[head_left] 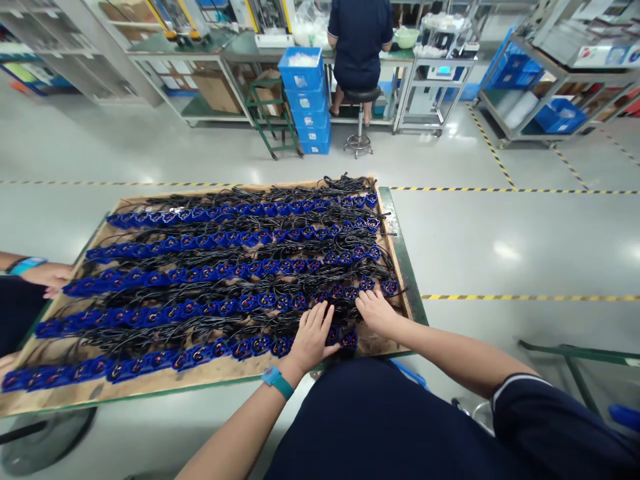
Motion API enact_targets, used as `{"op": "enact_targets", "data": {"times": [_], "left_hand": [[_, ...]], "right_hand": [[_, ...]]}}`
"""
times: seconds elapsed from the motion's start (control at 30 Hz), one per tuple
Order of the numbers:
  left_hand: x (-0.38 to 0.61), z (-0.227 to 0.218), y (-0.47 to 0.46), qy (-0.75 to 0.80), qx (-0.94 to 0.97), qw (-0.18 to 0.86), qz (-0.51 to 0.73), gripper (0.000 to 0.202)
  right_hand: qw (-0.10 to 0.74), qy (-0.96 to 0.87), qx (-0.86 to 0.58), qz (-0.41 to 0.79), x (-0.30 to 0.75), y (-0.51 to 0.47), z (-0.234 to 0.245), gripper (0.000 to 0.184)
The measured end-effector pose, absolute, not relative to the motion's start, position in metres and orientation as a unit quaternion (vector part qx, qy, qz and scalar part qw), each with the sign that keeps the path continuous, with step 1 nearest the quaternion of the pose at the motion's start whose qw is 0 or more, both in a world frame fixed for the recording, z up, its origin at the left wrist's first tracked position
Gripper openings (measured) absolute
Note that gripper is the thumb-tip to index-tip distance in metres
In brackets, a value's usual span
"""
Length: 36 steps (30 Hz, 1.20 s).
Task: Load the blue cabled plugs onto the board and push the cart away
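Note:
A wooden board [150, 381] on a green-framed cart carries several rows of blue connectors with black cables [235, 267]. My left hand [313, 339] lies flat with fingers spread over the blue connectors at the right end of the nearest row. My right hand [375, 310] rests on the connectors near the board's right edge, fingers curled down onto them; what they grip is hidden. One loose blue connector [349, 341] sits between my two hands.
Another person's hand with a blue wristband [47, 275] touches the board's left edge. A seated person [360, 40] works at a far bench beside a stack of blue bins [305, 100]. Yellow-black floor tape [500, 190] crosses the grey floor. Racks stand right.

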<state>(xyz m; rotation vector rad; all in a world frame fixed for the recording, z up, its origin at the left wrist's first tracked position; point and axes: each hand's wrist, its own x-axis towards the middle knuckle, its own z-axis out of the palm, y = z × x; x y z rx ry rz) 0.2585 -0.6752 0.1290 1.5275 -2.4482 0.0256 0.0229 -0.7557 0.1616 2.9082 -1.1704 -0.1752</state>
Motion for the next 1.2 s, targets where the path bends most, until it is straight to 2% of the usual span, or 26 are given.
{"op": "enact_targets", "data": {"times": [0.13,0.2,0.3,0.5,0.63,0.77,0.9,1.03,1.2], "left_hand": [[0.254,0.134,-0.675,-0.852,0.507,0.125,-0.007,0.113],[0.249,0.131,-0.673,-0.853,0.507,0.125,-0.008,0.116],[0.240,0.123,-0.669,-0.846,0.514,0.144,-0.001,0.107],[0.229,0.112,-0.665,-0.839,0.514,0.178,-0.011,0.071],[0.240,0.117,-0.667,-0.863,0.480,0.152,-0.037,0.071],[0.255,0.121,-0.673,-0.887,0.441,0.132,-0.025,0.074],[0.262,0.118,-0.684,-0.900,0.412,0.143,0.002,0.073],[0.266,0.112,-0.693,-0.904,0.376,0.201,-0.001,0.072],[0.280,0.117,-0.711,-0.886,0.355,0.252,-0.158,0.074]], "right_hand": [[0.007,-0.360,0.933,-0.007,-0.005,-0.744,0.163,0.048],[0.019,-0.387,0.922,-0.003,-0.022,-0.738,0.163,0.051],[0.023,-0.385,0.922,-0.028,-0.037,-0.743,0.161,0.051],[0.002,-0.332,0.942,-0.047,-0.038,-0.780,0.158,0.053],[0.004,-0.303,0.952,-0.037,-0.035,-0.786,0.156,0.053],[0.016,-0.402,0.915,0.031,-0.032,-0.754,0.159,0.049],[0.012,-0.565,0.810,0.155,-0.036,-0.690,0.157,0.045],[-0.056,-0.743,0.633,0.208,-0.020,-0.590,0.136,0.043],[-0.179,-0.893,0.342,0.230,0.051,-0.448,0.088,0.048]]}}
